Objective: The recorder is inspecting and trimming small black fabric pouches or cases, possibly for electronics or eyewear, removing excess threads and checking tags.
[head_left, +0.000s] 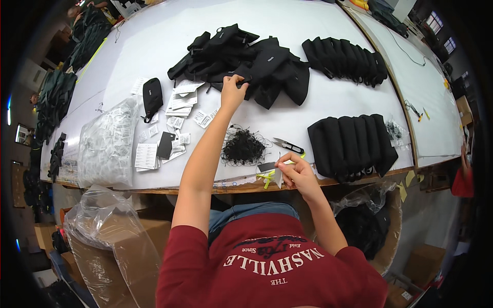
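My left hand (233,93) reaches out to the near edge of a heap of black zip pouches (272,61), its fingers pinching the dark fabric of one pouch. Close to the table's front edge, my right hand (299,177) is closed on hang tags (278,177), one white and one dark, with a thin string at the fingertips. Left of that hand lies a tangle of black tag strings (243,147). A pair of thread snips (289,145) rests just beyond it. One single black pouch (152,96) lies apart at the left.
White paper tags (147,156) lie in stacks at left, beside a clear bag of small packets (108,143). Rows of black pouches stand at far right (346,60) and near right (352,146). Cartons with plastic liners (110,226) sit below the table edge. A person (77,13) is at far left.
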`<state>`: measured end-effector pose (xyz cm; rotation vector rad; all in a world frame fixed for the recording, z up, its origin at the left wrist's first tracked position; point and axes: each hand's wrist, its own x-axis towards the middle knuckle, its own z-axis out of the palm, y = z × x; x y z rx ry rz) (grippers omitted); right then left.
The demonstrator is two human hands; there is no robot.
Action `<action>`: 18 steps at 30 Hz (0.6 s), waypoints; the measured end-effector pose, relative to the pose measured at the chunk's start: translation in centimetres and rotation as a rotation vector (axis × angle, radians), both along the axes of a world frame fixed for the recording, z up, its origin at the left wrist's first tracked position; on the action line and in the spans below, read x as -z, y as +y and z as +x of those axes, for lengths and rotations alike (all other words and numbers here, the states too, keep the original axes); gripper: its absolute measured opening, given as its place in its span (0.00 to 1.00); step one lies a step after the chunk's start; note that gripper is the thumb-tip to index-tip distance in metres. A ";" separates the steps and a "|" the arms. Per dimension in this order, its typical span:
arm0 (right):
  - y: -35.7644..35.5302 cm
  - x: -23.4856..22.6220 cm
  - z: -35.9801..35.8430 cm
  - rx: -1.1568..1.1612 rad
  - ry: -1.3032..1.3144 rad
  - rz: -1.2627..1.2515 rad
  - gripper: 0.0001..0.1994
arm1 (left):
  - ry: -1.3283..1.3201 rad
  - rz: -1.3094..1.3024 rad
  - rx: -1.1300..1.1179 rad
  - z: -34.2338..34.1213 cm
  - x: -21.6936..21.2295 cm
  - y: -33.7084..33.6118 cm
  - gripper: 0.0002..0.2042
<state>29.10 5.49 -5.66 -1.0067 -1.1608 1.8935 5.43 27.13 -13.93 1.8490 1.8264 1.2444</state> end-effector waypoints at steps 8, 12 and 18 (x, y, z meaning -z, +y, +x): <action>1.2 0.6 0.1 0.153 -0.161 0.118 0.07 | -0.230 0.001 0.283 4.3 -6.4 -11.6 0.10; 1.5 1.3 -1.0 0.268 -0.292 0.262 0.06 | -0.582 -0.239 0.369 5.0 -6.1 -17.0 0.09; 0.0 1.2 -1.5 0.289 -0.426 0.432 0.05 | -0.962 -0.533 0.458 4.5 -6.3 -21.6 0.11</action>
